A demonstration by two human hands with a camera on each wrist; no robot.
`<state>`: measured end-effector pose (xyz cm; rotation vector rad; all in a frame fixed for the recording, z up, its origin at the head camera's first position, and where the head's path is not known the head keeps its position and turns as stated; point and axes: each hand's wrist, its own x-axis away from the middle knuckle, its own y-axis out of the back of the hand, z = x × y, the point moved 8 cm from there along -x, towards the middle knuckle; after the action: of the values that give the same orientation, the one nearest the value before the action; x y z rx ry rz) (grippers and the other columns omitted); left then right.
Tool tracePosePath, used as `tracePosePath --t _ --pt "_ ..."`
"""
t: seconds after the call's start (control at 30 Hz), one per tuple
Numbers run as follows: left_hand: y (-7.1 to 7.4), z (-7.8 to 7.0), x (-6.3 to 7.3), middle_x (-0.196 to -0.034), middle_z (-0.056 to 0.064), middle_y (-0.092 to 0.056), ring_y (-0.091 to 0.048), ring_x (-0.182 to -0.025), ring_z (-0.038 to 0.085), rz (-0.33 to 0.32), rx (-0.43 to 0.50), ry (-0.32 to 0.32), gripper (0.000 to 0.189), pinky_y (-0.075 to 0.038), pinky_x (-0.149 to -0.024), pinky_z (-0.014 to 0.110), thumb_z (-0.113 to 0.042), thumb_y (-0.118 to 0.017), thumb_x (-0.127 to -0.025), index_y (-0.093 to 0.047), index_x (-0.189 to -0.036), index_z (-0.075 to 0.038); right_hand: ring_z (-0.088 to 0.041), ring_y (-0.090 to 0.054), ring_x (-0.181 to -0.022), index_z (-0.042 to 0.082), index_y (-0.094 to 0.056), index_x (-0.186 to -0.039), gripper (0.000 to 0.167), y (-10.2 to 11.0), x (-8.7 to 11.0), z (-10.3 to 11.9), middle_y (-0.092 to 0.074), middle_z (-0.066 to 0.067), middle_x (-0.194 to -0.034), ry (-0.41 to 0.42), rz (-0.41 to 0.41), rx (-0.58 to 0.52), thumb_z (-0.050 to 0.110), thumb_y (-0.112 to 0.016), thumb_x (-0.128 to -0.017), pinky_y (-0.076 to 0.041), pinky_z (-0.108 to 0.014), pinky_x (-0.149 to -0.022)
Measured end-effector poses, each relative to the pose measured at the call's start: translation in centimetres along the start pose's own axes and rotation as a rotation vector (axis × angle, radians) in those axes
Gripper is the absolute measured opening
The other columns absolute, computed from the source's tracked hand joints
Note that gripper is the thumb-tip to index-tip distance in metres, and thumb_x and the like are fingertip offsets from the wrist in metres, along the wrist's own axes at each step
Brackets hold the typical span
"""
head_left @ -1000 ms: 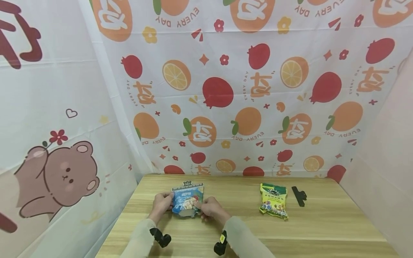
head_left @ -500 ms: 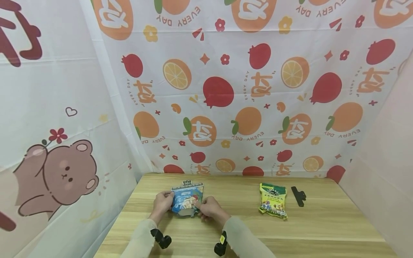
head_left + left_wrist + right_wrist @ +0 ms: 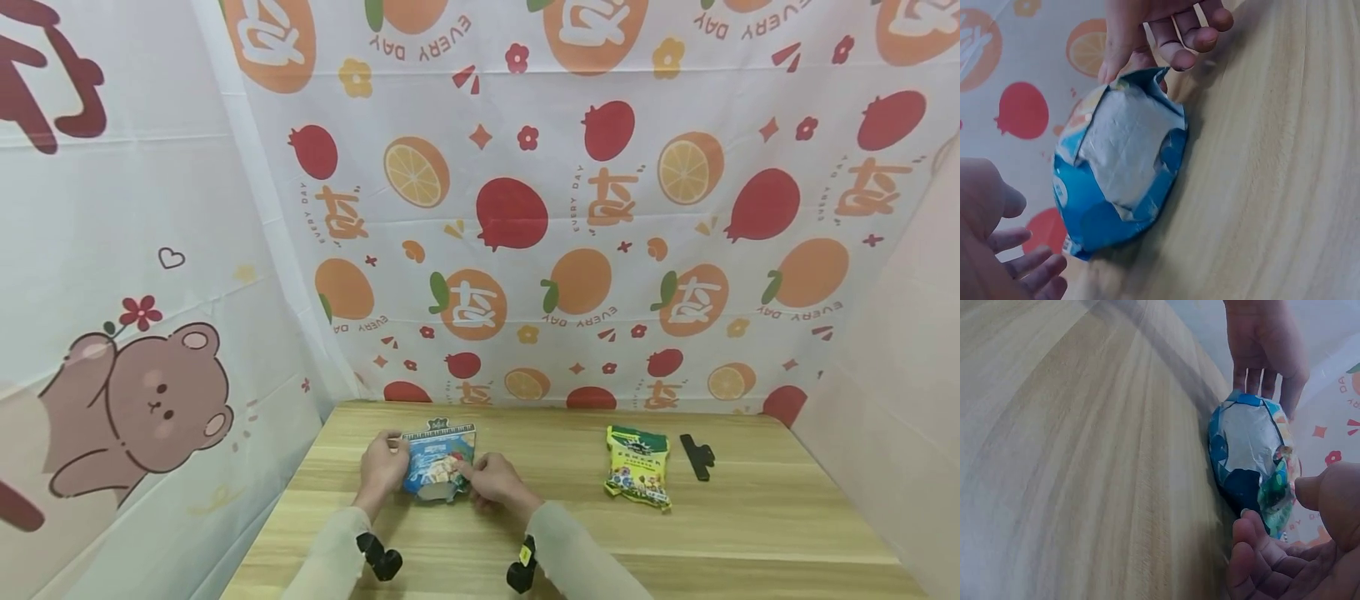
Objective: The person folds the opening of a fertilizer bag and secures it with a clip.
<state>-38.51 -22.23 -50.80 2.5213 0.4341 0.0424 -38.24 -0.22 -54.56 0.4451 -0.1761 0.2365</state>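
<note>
A blue snack bag [image 3: 427, 462] stands on the table, its printed front facing the head camera. A white-silver patch [image 3: 1125, 147] shows at its lower end in the left wrist view. My left hand [image 3: 384, 465] is at the bag's left side; in the left wrist view its fingers [image 3: 1035, 265] are extended and apart from the bag. At the right lower corner, my right hand [image 3: 498, 482] pinches the bag, thumb on the front face. Its other fingers spread loosely in the left wrist view. A black-and-white band with a crown badge [image 3: 438, 426] tops the bag.
A yellow and green packet [image 3: 637, 468] lies to the right on the wooden table [image 3: 555, 533]. Beside it is a black bag clip [image 3: 697, 457]. A fruit-print cloth [image 3: 510, 212] hangs behind the table's back edge, with another printed cloth [image 3: 172, 275] on the left.
My left hand has slid up the bag's left side, and its fingertips now lie higher, near the top corner. The right hand stays on the lower right corner. The bag has barely moved.
</note>
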Motion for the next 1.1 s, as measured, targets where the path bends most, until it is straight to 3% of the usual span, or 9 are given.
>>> tracePosePath --t 0.3,0.57,0.9,1.1 --pt "0.1 -3.7 0.9 -0.127 0.030 -0.063 -0.060 -0.116 0.044 -0.067 -0.048 -0.155 0.039 -0.048 -0.100 0.058 -0.018 -0.055 -0.101 -0.058 -0.132 0.006 -0.020 -0.061 -0.063 0.005 -0.059 -0.099 0.038 2.4 0.0 0.8 -0.071 -0.016 -0.081 0.071 -0.031 0.052 0.043 -0.060 -0.101 -0.048 -0.029 -0.053" --pt "-1.0 -6.3 1.9 -0.124 0.025 -0.064 -0.060 -0.110 0.039 -0.092 -0.060 -0.266 0.035 -0.048 -0.097 0.054 -0.018 -0.059 -0.100 -0.061 -0.127 0.003 -0.028 -0.068 -0.072 0.004 -0.060 -0.110 0.048 4.0 0.6 1.2 -0.072 -0.017 -0.093 0.108 -0.029 0.065 0.051 -0.059 -0.099 -0.055 -0.039 -0.061" --pt "-2.6 -9.3 4.4 -0.120 0.022 -0.068 -0.063 -0.110 0.038 -0.059 -0.048 -0.393 0.030 -0.050 -0.097 0.054 -0.015 -0.063 -0.099 -0.063 -0.123 0.001 -0.036 -0.070 -0.076 0.003 -0.063 -0.111 0.043 6.2 2.6 2.1 -0.072 -0.019 -0.093 0.187 -0.050 0.088 0.044 -0.059 -0.102 -0.057 -0.044 -0.065" --pt "-3.5 -10.6 6.1 -0.118 0.018 -0.069 -0.065 -0.108 0.035 -0.024 -0.058 -0.441 0.027 -0.056 -0.087 0.046 -0.016 -0.063 -0.100 -0.065 -0.122 -0.001 -0.034 -0.069 -0.077 0.000 -0.062 -0.113 0.044 7.1 3.9 2.4 -0.071 -0.020 -0.094 0.248 -0.021 0.074 0.042 -0.059 -0.102 -0.054 -0.034 -0.060"
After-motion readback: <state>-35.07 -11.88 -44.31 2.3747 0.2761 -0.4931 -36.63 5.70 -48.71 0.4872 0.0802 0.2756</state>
